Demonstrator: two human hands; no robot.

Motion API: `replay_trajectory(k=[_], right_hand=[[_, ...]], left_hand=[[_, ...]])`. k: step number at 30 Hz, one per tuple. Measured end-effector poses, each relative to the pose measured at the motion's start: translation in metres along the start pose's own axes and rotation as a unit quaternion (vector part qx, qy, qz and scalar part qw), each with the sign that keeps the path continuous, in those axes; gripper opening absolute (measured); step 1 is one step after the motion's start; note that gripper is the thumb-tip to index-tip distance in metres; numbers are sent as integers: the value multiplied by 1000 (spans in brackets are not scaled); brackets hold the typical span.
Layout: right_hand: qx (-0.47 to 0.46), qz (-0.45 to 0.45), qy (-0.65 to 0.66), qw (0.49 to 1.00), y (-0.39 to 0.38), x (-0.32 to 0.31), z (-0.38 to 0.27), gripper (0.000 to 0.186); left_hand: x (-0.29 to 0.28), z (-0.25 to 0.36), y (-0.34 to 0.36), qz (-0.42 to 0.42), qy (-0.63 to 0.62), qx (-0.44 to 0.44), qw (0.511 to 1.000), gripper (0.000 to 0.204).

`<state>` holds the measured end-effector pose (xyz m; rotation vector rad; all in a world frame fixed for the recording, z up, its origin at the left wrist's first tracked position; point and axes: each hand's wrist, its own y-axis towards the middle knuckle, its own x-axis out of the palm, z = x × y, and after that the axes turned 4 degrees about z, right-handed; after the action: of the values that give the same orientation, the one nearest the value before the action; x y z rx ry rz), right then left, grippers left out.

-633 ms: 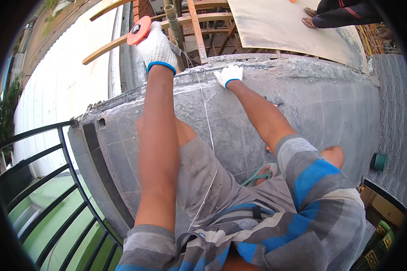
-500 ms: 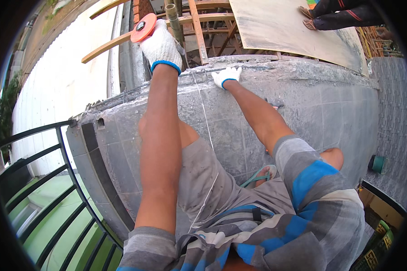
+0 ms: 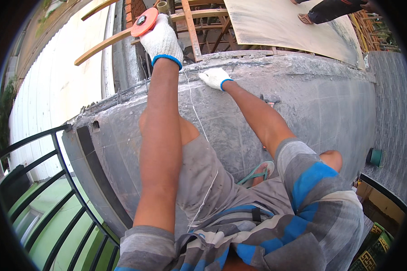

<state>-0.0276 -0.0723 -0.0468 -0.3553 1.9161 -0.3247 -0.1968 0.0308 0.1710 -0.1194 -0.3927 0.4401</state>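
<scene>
My left hand (image 3: pixel 162 41), in a white knit glove with a blue cuff, reaches out over the broken slab edge, closed round an orange-red round reel (image 3: pixel 144 21) with a dark centre. To its right, my right hand (image 3: pixel 215 79), gloved the same way, is low at the rough concrete edge (image 3: pixel 253 67). Its fingers are curled together, and what they hold, if anything, is hidden. A thin white cord (image 3: pixel 195 110) runs from near the edge, between my arms, down over my grey shorts. A small dark tool (image 3: pixel 270 100) lies on the slab by my right forearm.
Steel bars (image 3: pixel 117 97) lie along the edge, with timber framing (image 3: pixel 192 31) beyond. A plywood sheet (image 3: pixel 280 25) carries another person's sandalled foot (image 3: pixel 305 18). A black railing (image 3: pixel 61 151) curves on the left. A green bucket (image 3: pixel 375 156) stands at the right.
My right hand has slid left along the edge, and its spread fingers have drawn together. My left hand still grips the reel. The other person's feet have shifted toward the top of the view.
</scene>
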Motion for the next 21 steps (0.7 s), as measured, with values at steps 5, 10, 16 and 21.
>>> replay_trajectory(k=[5,10,16,21], right_hand=[[4,290,154,945,-45,-10,-24,31],[-35,329,95,939,-56,-12,-10,27],[90,169,-45,980,52,-27,54,50],[226,6,-44,973,105,-7,68,66]], left_hand=[[4,1,2,2,-32,-22,999,16],[4,9,-2,-2,-64,-54,996,14],[-1,45,-46,24,-54,-7,998,21],[-12,65,-89,54,-30,-30,998,34]])
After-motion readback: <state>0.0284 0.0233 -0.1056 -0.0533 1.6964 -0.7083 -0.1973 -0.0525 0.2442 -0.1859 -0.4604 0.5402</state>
